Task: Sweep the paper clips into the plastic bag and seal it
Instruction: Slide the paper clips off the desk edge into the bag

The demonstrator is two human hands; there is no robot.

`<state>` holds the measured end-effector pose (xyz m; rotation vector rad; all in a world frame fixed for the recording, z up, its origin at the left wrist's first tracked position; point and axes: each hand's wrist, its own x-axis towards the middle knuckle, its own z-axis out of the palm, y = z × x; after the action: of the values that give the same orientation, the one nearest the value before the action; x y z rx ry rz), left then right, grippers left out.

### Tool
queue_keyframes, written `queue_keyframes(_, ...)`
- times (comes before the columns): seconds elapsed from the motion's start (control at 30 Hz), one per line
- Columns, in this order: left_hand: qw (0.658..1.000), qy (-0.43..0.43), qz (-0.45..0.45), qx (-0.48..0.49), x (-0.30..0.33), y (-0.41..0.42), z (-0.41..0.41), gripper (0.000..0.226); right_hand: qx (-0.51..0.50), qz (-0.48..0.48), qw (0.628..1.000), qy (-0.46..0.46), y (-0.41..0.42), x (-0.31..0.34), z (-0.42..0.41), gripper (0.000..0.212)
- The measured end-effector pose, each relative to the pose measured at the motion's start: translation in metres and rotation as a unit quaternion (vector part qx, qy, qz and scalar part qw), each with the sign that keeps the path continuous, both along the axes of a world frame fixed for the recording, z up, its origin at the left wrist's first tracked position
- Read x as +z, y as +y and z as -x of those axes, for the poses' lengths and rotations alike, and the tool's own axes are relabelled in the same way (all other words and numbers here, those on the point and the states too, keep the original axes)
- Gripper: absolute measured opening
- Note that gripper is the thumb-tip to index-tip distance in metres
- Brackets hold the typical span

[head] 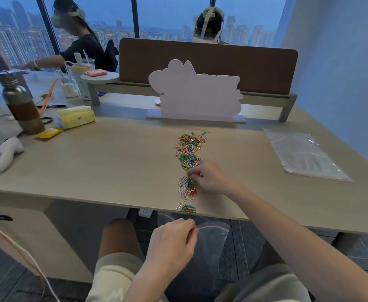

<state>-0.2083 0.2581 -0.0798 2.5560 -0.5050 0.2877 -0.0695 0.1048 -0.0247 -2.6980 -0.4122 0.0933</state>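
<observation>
Colourful paper clips (189,149) lie in a long strip down the middle of the wooden desk (104,162). A smaller clump (187,187) sits nearer the front, and a few clips (185,208) rest at the desk's front edge. My right hand (211,178) lies on the desk with its curled fingers touching the clump. Below the edge, my left hand (174,240) pinches the rim of a clear plastic bag (213,238), which hangs under the edge clips. The bag's mouth is hard to make out.
A second clear plastic bag (302,155) lies flat at the desk's right. A white cut-out stand (196,94) rises behind the clips. To the left are a steel bottle (22,105), a yellow tissue pack (76,117) and a white controller (4,153). Two people sit beyond the brown divider.
</observation>
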Motion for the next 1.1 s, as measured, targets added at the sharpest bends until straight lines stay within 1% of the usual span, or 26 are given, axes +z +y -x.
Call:
queue_keyframes(0.1,1.000,-0.002,0.003,0.003,-0.002,0.003,-0.002,0.022,0.036,0.009,0.999,-0.010,0.000,-0.001,0.008,0.028)
queue_keyframes(0.3,1.000,-0.003,0.009,0.013,-0.002,0.007,-0.004,0.020,0.097,-0.024,0.995,-0.020,-0.001,-0.009,0.032,0.023)
queue_keyframes(0.37,1.000,-0.001,0.011,0.015,-0.002,0.009,-0.003,0.020,0.089,-0.042,0.995,-0.005,0.000,-0.006,0.033,0.022)
queue_keyframes(0.43,1.000,-0.001,0.012,0.018,-0.001,0.010,-0.002,0.020,0.048,-0.072,0.996,0.011,0.002,-0.003,0.029,0.024)
queue_keyframes(0.5,1.000,0.000,0.015,0.023,0.000,0.012,-0.002,0.020,0.017,-0.054,0.998,-0.001,0.006,-0.002,0.022,0.028)
queue_keyframes(0.57,1.000,0.004,0.016,0.025,0.000,0.013,-0.001,0.020,0.024,-0.021,0.999,-0.009,0.011,-0.002,0.017,0.033)
queue_keyframes(0.63,1.000,0.004,0.017,0.026,0.001,0.014,0.000,0.020,0.040,-0.008,0.999,-0.003,0.015,-0.003,0.014,0.033)
queue_keyframes(0.77,0.999,0.004,0.020,0.025,0.000,0.015,0.001,0.020,0.061,-0.023,0.998,0.012,0.016,-0.010,0.022,0.028)
queue_keyframes(0.87,1.000,0.001,0.021,0.023,0.000,0.017,0.002,0.018,0.090,-0.049,0.995,0.004,0.012,-0.015,0.035,0.023)
queue_keyframes(1.0,1.000,-0.001,0.017,0.023,0.002,0.018,0.000,0.018,0.053,-0.072,0.996,-0.007,0.014,-0.015,0.026,0.026)
queue_keyframes(1.1,1.000,-0.001,0.016,0.023,0.002,0.019,0.000,0.018,0.048,-0.053,0.997,0.006,0.026,-0.017,0.012,0.034)
